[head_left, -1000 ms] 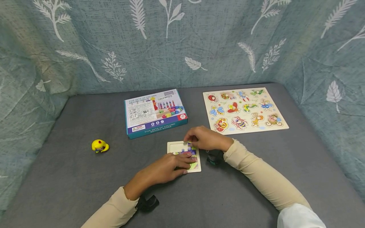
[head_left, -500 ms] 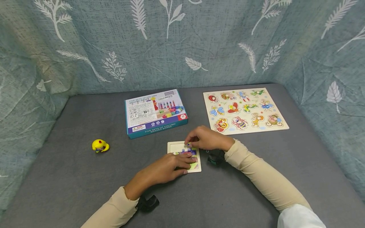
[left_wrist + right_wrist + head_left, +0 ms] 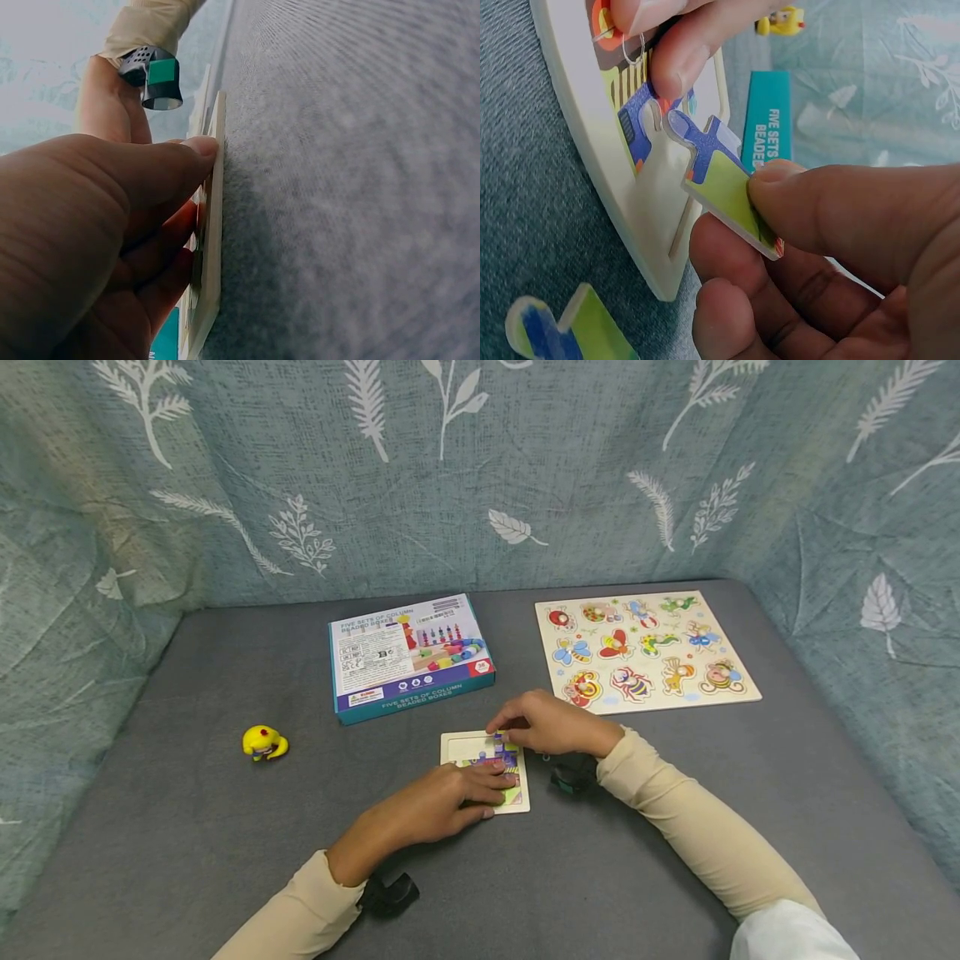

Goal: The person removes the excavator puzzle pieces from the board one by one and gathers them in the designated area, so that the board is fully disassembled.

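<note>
A small wooden jigsaw tray (image 3: 444,753) lies on the grey cloth, with its lower part filled by joined printed pieces. My left hand (image 3: 438,803) rests its extended fingers on those pieces; in the left wrist view its thumb touches the tray's edge (image 3: 213,262). Over the tray's upper right corner, my right hand (image 3: 551,724) pinches a green and blue puzzle piece (image 3: 724,180) between thumb and fingers. That piece is tilted, its knob close beside the placed pieces (image 3: 634,124). Another green and blue puzzle piece (image 3: 607,330) lies loose on the cloth beside the tray.
Behind the tray stands a flat teal and white bead-set box (image 3: 412,660). A wooden insect puzzle board (image 3: 622,647) lies at the back right. To the left sits a small yellow toy (image 3: 262,743). A leaf-patterned curtain (image 3: 480,485) hangs behind the table.
The piece in my right hand tilts and turns slightly at the tray's upper right, and the right wrist edges a little rightward. My left hand stays still on the tray.
</note>
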{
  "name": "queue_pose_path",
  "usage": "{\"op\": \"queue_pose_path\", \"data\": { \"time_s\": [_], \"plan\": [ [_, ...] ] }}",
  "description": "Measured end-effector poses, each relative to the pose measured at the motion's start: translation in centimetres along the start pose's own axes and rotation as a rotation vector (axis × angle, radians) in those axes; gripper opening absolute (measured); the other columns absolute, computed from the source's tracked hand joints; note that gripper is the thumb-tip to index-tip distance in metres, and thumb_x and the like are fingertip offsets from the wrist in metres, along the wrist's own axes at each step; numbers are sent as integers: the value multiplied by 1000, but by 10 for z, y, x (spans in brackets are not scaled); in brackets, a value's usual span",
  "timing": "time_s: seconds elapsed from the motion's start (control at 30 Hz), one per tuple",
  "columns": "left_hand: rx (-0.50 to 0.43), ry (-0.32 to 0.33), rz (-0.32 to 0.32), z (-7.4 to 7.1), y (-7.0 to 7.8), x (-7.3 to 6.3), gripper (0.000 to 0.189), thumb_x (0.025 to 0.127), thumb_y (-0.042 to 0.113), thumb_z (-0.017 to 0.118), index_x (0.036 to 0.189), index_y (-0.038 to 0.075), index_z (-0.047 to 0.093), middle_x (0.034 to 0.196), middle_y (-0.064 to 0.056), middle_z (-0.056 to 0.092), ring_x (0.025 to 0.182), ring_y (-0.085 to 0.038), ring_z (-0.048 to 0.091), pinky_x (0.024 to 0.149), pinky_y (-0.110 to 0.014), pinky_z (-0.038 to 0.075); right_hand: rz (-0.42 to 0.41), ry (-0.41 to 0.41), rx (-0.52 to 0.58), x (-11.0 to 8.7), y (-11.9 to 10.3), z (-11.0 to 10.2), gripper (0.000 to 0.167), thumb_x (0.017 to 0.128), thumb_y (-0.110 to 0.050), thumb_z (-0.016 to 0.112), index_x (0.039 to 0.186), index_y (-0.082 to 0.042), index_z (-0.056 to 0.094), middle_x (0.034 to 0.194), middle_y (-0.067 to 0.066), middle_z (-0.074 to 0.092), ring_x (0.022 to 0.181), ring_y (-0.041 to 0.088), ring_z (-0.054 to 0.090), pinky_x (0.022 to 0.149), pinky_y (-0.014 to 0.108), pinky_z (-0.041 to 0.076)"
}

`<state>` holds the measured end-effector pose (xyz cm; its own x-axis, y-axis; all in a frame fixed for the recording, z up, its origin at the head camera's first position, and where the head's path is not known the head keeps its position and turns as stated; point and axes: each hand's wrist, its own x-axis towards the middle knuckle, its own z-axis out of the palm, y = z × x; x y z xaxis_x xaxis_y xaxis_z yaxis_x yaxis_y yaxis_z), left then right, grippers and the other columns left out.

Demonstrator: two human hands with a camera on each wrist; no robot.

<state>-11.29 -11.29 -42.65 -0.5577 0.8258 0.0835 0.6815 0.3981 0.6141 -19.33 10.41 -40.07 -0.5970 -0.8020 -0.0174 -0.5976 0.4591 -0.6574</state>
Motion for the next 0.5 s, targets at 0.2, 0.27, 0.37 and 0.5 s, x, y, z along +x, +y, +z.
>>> {"op": "queue_pose_path", "data": {
  "time_s": [0.2, 0.27, 0.37, 0.5],
  "plan": [
    [6, 9, 10, 1, -1, 0, 35, 93, 10, 67, 128, 4, 64, 134, -1, 58, 133, -19, 44, 106, -39, 38, 37, 10, 50, -4, 1, -2, 19, 93, 0, 62, 109, -2, 72, 98, 3, 70, 77, 7, 58, 70, 24, 50],
    [12, 11, 18, 2, -2, 0, 36, 93, 10, 67, 128, 4, 64, 134, -2, 58, 133, -20, 44, 106, -39, 38, 47, 13, 52, -6, 2, -3, 18, 93, -1, 62, 108, -3, 72, 97, 1, 70, 75, 6, 58, 68, 24, 50],
    [15, 13, 26, 2, -2, 0, 34, 93, 10, 67, 127, 3, 65, 134, -2, 58, 133, -20, 43, 106, -40, 38, 51, 17, 35, -8, 3, -6, 16, 94, -3, 61, 106, -5, 73, 97, 0, 70, 71, 6, 57, 65, 24, 49],
    [9, 12, 26, 1, -2, 0, 30, 93, 10, 67, 122, 3, 68, 134, -1, 58, 133, -20, 43, 107, -39, 38, 60, 41, 22, -12, 5, -9, 16, 95, -4, 61, 104, -7, 74, 98, -1, 70, 72, 6, 57, 65, 26, 49]
  ]
}}
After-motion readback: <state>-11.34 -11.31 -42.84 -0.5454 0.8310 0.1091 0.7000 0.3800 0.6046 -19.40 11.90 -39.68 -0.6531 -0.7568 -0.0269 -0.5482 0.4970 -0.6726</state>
